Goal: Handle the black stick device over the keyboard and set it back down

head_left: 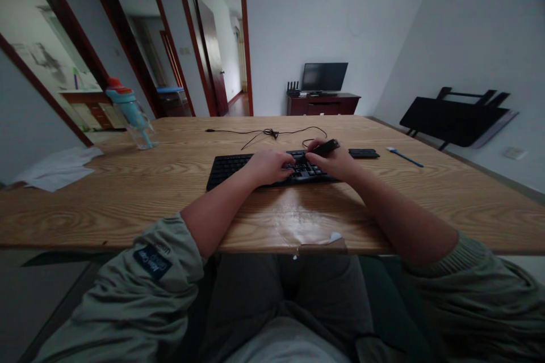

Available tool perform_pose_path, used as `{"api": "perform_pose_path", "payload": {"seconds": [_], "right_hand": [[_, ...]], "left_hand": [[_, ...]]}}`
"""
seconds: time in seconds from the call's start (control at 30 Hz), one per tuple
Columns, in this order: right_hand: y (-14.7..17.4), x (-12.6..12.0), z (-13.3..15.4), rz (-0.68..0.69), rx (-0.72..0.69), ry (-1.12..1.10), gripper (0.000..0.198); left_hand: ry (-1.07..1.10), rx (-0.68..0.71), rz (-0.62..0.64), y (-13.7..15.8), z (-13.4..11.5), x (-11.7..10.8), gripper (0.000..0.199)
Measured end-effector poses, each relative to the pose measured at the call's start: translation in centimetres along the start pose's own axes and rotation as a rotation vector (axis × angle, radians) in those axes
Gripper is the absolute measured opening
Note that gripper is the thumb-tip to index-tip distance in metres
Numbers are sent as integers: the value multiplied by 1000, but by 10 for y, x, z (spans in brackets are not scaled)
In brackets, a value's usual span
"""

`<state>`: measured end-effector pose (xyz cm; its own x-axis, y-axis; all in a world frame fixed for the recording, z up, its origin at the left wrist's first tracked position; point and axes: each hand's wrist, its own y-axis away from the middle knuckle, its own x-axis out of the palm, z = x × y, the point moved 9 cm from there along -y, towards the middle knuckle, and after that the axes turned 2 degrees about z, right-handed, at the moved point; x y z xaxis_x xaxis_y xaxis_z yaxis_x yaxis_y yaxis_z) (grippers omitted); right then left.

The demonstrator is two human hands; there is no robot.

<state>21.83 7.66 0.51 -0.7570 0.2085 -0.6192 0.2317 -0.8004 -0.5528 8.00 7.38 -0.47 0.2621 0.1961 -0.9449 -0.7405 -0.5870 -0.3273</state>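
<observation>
A black keyboard lies across the wooden table in front of me. My left hand rests over its middle, with curled fingers down at the keys; whatever they may hold is hidden. Over the right part of the keyboard, my right hand is closed around a thick black handled tool. The tool slants down to the left, its lower end close to the keys and too dark to make out. Both wrists are low over the near side of the keyboard.
Behind the keyboard runs a thin black cable. To the right lie a flat black piece and a blue brush. A blue bottle with a red lid stands at the left, near white paper. Clear tape marks the near table edge.
</observation>
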Motion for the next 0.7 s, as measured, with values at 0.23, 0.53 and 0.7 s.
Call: {"api": "perform_pose_path", "payload": {"seconds": [0.23, 0.53, 0.7], "right_hand": [[1, 17, 5, 72, 87, -99, 16], [-1, 15, -7, 15, 219, -215, 17], [0, 19, -13, 20, 273, -252, 16]], "left_hand": [[60, 92, 50, 2, 11, 15, 23], [149, 90, 16, 4, 21, 11, 22], [121, 93, 8, 2, 18, 13, 21]]}}
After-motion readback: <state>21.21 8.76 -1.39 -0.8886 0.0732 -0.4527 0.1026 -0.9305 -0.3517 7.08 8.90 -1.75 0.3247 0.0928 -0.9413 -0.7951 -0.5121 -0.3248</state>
